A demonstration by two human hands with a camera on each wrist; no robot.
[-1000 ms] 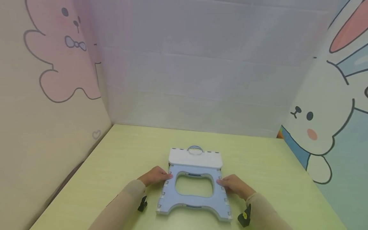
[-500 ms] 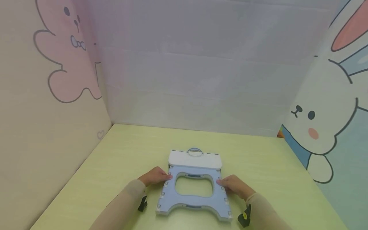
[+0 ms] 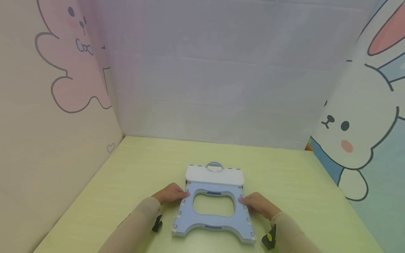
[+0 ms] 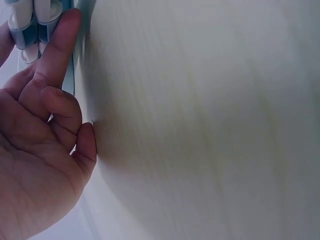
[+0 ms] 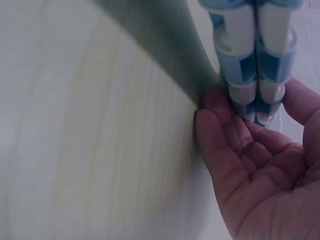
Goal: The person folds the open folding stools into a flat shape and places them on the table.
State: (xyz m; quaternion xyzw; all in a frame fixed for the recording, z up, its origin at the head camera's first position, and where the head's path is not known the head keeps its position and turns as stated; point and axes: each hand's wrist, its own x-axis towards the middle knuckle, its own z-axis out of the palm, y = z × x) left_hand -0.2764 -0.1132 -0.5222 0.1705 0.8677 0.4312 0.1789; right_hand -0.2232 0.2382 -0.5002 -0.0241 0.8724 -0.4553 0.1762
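A folding step stool (image 3: pixel 212 220), pale blue with a white top panel and a small carry handle, lies folded flat at the near middle of the table. My left hand (image 3: pixel 170 193) grips its left edge, thumb on the upper face and fingers beneath. On the opposite edge my right hand (image 3: pixel 260 203) pinches the stool the same way. Up close in the left wrist view, the left hand (image 4: pixel 45 120) has fingers under the hinged edge. Blue and white hinge joints (image 5: pixel 255 65) sit between thumb and fingers of the right hand (image 5: pixel 270 170) in the right wrist view.
The pale yellow wood-grain table (image 3: pixel 152 158) spreads around the stool. A whitish sheet wall (image 3: pixel 215 77) stands behind it. Side walls carry a pink bear drawing (image 3: pixel 76 70) at left and a white rabbit drawing (image 3: pixel 354 123) at right.
The stool's white top end has sunk very slightly toward the table since a second ago. Both hands keep their hold at the same places. The head view has shifted slightly.
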